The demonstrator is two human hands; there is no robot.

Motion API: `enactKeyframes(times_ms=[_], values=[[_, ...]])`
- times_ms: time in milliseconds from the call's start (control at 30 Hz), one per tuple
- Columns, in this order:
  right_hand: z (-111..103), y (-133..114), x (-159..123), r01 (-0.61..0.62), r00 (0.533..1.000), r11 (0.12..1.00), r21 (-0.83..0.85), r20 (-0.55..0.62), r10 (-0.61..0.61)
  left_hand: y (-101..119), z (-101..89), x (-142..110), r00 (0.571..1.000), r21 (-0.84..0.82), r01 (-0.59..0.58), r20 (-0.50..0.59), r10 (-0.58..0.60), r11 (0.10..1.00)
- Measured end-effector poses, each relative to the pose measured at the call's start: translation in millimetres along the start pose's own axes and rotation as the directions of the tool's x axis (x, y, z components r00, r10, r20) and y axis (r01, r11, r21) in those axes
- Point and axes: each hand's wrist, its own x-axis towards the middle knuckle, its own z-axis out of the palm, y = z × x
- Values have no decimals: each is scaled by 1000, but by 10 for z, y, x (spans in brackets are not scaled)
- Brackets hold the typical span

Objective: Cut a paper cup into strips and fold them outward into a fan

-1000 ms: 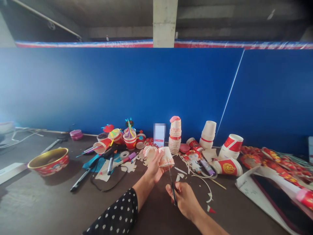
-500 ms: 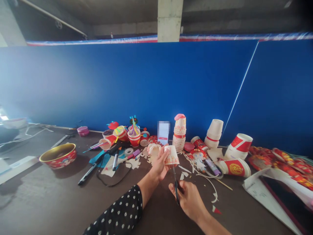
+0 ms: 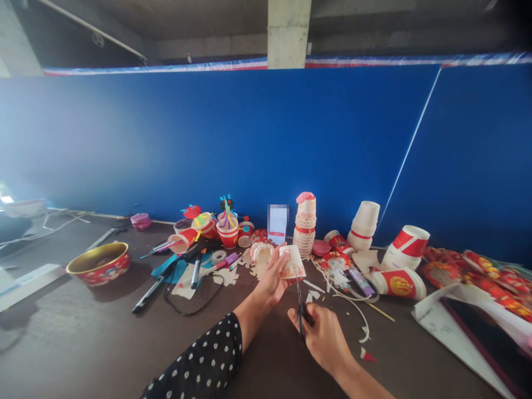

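Note:
My left hand (image 3: pixel 271 280) grips a white paper cup piece (image 3: pixel 294 259) with a red and gold print along its lower edge. Black-handled scissors (image 3: pixel 301 316) sit in my right hand (image 3: pixel 322 335), fingers wrapped round the handles. Their blades point up at the printed lower edge of the piece; whether they cut into it is too fine to tell. Small paper scraps (image 3: pixel 312 295) lie on the table just beyond the scissors. A phone (image 3: pixel 277 224) stands upright behind the cup piece.
Left are a red bowl with gold inside (image 3: pixel 100 265), a marker (image 3: pixel 196 271) and decorated cups (image 3: pixel 228 233). Stacked paper cups (image 3: pixel 305 227) stand behind my hands. At right lie a tipped cup (image 3: pixel 401 284) and a dark tablet (image 3: pixel 486 343). A blue partition (image 3: pixel 233 133) closes off the back.
The scissors in my right hand have shifted very slightly and look a little more closed. My left hand still holds the cup piece in nearly the same place.

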Motion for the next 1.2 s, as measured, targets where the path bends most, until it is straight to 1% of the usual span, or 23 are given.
enactKeyframes(times_ms=[167,333,500,767,1200], values=[[-4,-2,-1,8,1000,1000,-10,-13,-8,-5,-10,10,1000,-9,8,-1,-8,1000],[3,4,-14,25,999,999,-32,-33,-26,15,9,-6,1000,-6,5,21,-5,1000],[10,10,-19,26,998,998,-58,-53,-29,24,25,-18,1000,-1,5,4,-5,1000],[-19,-22,-14,4,1000,1000,-30,17,-4,24,15,-18,999,-13,22,41,-22,1000],[-17,-16,-2,1,1000,1000,30,29,-2,61,47,-36,999,-13,32,22,-31,999]])
